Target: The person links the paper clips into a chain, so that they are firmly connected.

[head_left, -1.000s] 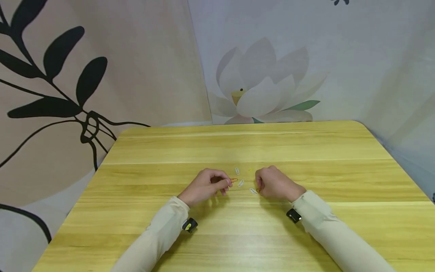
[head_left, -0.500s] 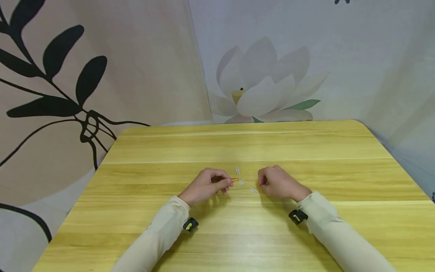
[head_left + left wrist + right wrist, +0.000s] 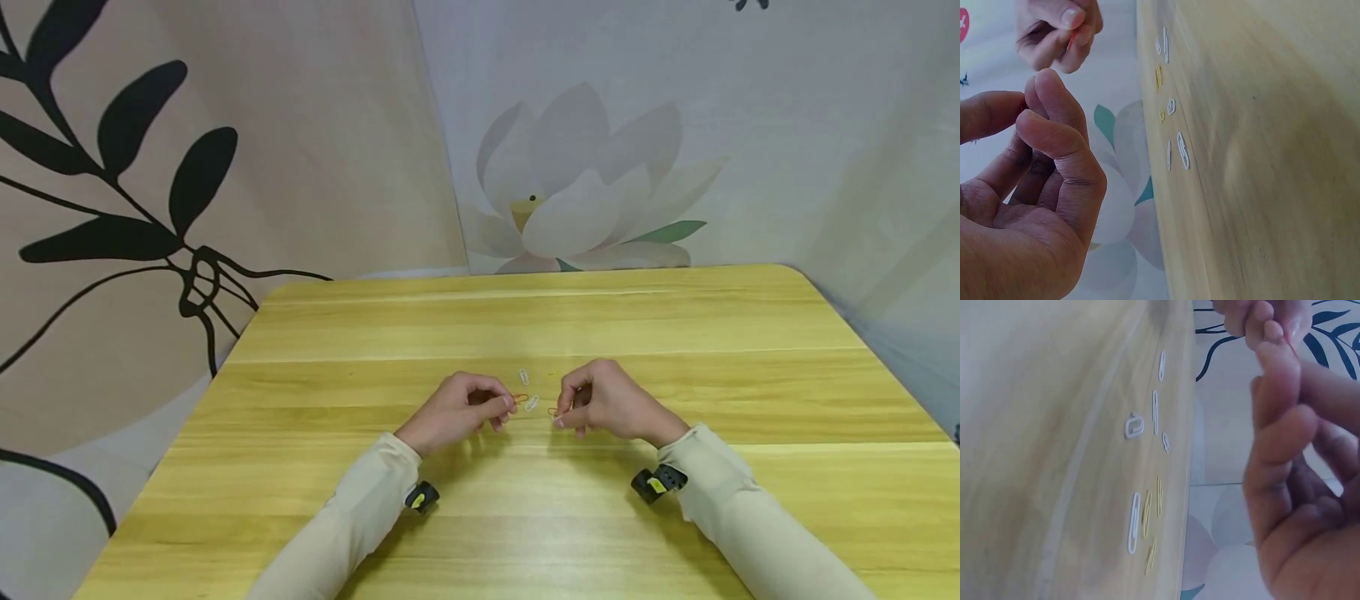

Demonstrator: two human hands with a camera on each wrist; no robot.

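My left hand [image 3: 457, 410] pinches an orange-red paper clip [image 3: 521, 398] between thumb and fingertips, the clip's free end sticking out toward the right. Opposite it, my right hand [image 3: 611, 402] pinches a second orange-red paper clip [image 3: 552, 412], which points left. A small gap separates the two clips in the head view. Between and behind the hands, white paper clips [image 3: 532, 403] and yellow paper clips [image 3: 1147, 514] lie on the table. In the left wrist view the right hand [image 3: 1060, 31] shows its red clip [image 3: 1072, 41] at the fingertips, raised off the tabletop.
The wood-grain table [image 3: 480, 517] runs out to a patterned cloth backdrop [image 3: 337, 150] behind its far edge. Several loose white clips [image 3: 1183, 150] lie scattered near the hands. Each wrist carries a small black camera [image 3: 658, 482] at the sleeve cuff.
My right hand has turned, bringing its orange-red clip leftward to face the left hand's clip. Its fingers now cover the spot where a white clip showed. My left hand is nearly still.
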